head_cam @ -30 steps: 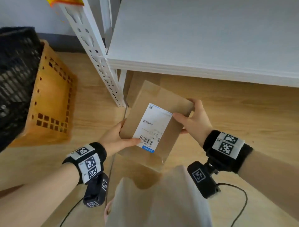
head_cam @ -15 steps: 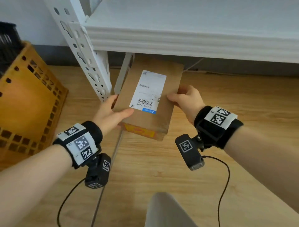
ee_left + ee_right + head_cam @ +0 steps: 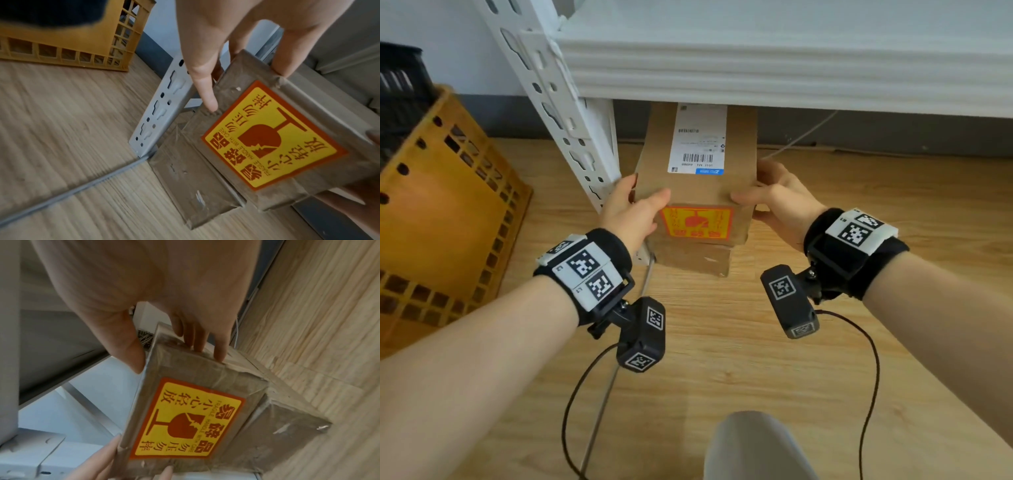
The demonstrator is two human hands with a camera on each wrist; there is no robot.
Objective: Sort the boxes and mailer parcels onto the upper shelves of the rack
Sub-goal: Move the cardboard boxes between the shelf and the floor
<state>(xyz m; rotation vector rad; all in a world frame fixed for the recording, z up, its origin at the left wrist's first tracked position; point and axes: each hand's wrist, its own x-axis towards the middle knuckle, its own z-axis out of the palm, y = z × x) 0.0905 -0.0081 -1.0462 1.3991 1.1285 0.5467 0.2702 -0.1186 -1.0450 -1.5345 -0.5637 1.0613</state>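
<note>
A brown cardboard box (image 3: 695,186) with a white shipping label on top and a yellow fragile sticker (image 3: 267,134) on its near end is held level by both hands. My left hand (image 3: 645,197) grips its near left corner, thumb on top. At the near right corner my right hand (image 3: 753,186) grips it the same way. The box's far end is hidden under the white shelf edge (image 3: 791,75). A second cardboard box (image 3: 691,258) lies on the floor right below; whether the two touch I cannot tell. The held box (image 3: 185,415) and lower box (image 3: 277,426) also show from the right wrist.
The rack's white perforated upright (image 3: 558,102) stands just left of the box. A yellow crate (image 3: 448,212) sits at the left with a black crate (image 3: 400,85) behind it. Wooden floor (image 3: 722,359) lies in front, and my knee (image 3: 753,445) is at the bottom.
The box has moved forward and levelled out, its far end now under the shelf edge. Both hands have slid back to its near corners.
</note>
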